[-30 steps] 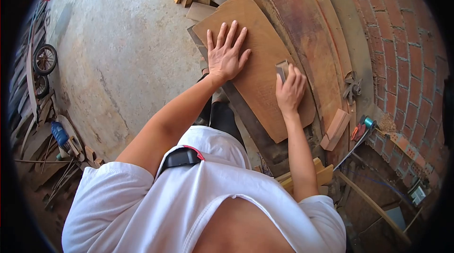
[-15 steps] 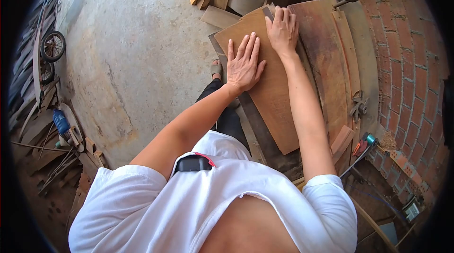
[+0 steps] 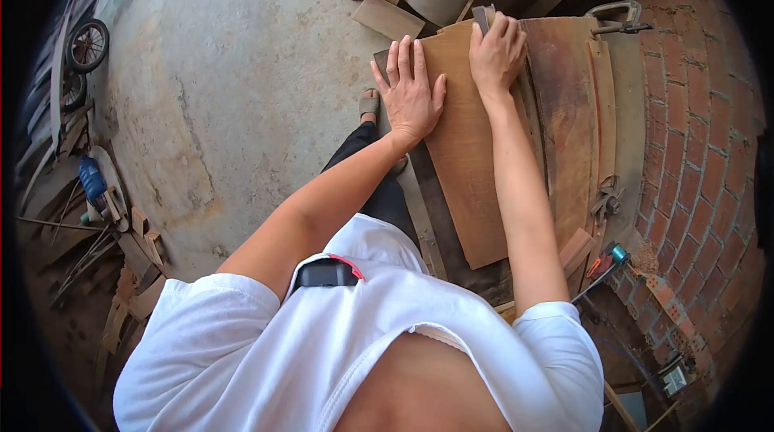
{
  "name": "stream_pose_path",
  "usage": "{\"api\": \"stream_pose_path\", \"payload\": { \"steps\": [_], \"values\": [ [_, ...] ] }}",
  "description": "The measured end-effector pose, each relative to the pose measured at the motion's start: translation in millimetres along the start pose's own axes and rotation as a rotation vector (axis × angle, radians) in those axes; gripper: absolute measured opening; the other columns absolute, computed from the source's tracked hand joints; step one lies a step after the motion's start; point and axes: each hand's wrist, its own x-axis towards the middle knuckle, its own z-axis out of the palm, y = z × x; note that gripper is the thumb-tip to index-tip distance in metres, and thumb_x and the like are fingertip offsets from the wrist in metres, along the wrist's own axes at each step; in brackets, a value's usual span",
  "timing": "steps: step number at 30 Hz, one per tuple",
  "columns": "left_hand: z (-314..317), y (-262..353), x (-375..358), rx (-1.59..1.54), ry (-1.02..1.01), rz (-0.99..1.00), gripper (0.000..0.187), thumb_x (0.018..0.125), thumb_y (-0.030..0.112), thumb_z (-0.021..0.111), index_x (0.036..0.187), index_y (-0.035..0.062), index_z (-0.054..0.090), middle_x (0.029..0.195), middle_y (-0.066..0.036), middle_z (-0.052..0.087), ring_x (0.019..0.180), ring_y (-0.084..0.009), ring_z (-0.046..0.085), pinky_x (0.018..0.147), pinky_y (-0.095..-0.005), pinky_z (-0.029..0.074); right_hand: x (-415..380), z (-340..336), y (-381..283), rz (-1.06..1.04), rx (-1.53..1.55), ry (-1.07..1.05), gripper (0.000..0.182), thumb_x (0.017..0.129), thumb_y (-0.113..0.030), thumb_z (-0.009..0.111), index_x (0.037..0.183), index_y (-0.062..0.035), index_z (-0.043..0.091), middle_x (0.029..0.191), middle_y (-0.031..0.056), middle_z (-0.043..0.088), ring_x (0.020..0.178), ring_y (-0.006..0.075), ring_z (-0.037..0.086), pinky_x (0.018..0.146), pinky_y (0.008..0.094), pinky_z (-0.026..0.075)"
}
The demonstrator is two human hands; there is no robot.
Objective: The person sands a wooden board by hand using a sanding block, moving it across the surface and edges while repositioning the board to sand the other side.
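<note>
A flat brown wooden board (image 3: pixel 463 190) lies on a darker worn wooden surface in front of me. My left hand (image 3: pixel 409 101) is at the board's left edge, fingers stretched out and spread, holding nothing. Near the far end of the board, my right hand (image 3: pixel 498 57) is closed around a small sanding block (image 3: pixel 484 17). Only the dark front end of that block shows; the rest is under my fingers. To the right of my right forearm lies a wide reddish-brown plank (image 3: pixel 568 93).
A metal clamp (image 3: pixel 617 22) grips the far right corner by the brick wall (image 3: pixel 693 125). Scrap wood (image 3: pixel 387 16) is piled beyond the board. At left are a wheel (image 3: pixel 87 45), a blue bottle (image 3: pixel 92 178) and loose wood. A teal-ended tool (image 3: pixel 617 254) lies at lower right.
My left hand has shifted left toward the board's edge, with its fingers spread wider. My right hand stays closed on the block at the far end. The whole view has shifted slightly.
</note>
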Motion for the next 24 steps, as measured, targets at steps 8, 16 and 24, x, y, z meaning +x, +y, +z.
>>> {"api": "stream_pose_path", "payload": {
  "steps": [8,16,24],
  "values": [
    [-7,-32,17,-0.135,0.002,0.049,0.076,0.093,0.044,0.066,0.155,0.0121,0.037,0.146,-0.010,0.041,0.141,-0.0332,0.035,0.120,-0.0644,0.018,-107,-54,9,-0.025,0.091,-0.095,0.054,0.093,-0.026,0.071,0.136,-0.0002,0.051,0.124,0.0158,0.057,0.106,0.0357,0.055,0.093,0.0489,0.046],
    [-5,-32,20,-0.208,0.035,0.064,0.071,0.093,0.039,0.067,0.152,0.0108,0.041,0.141,-0.013,0.044,0.133,-0.0350,0.043,0.114,-0.0488,0.036,-89,-48,-4,0.013,0.070,-0.134,0.052,0.094,-0.029,0.069,0.132,0.0002,0.052,0.122,0.0162,0.056,0.105,0.0371,0.056,0.090,0.0480,0.048],
    [-8,-45,20,-0.137,-0.102,0.106,0.073,0.098,0.047,0.060,0.157,0.0129,0.035,0.147,-0.010,0.041,0.141,-0.0335,0.037,0.119,-0.0633,0.020,-5,-7,-12,-0.007,0.071,-0.037,0.044,0.092,-0.033,0.070,0.121,-0.0042,0.053,0.116,0.0144,0.058,0.104,0.0362,0.057,0.088,0.0485,0.049]
  ]
}}
